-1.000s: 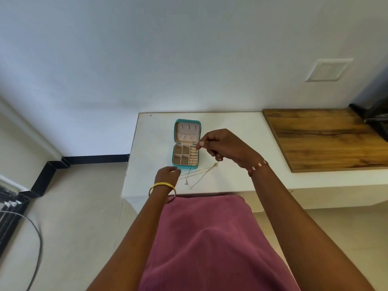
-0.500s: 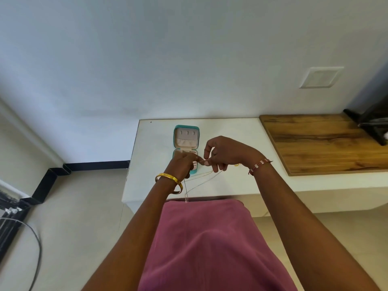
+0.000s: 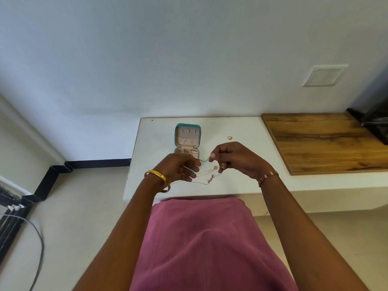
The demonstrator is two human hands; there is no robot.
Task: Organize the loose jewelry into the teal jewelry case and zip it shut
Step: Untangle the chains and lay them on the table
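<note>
White bench (image 3: 241, 185), front edge: left hand (image 3: 178, 169) and right hand (image 3: 235, 158) pinching thin gold chain necklace (image 3: 204, 159) taut; open teal zip-around jewelry case (image 3: 187, 136) behind.

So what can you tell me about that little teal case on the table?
The teal jewelry case lies open on the white table, its lid folded back flat toward the wall. The shell looks teal; the lining looks pale beige and soft. The lid shows three small tabs above a gathered pocket. The base holds small square compartments and a ridged section, partly hidden by the left hand. No jewelry is clearly visible inside. Whether the hand touches it, I cannot tell.
</note>
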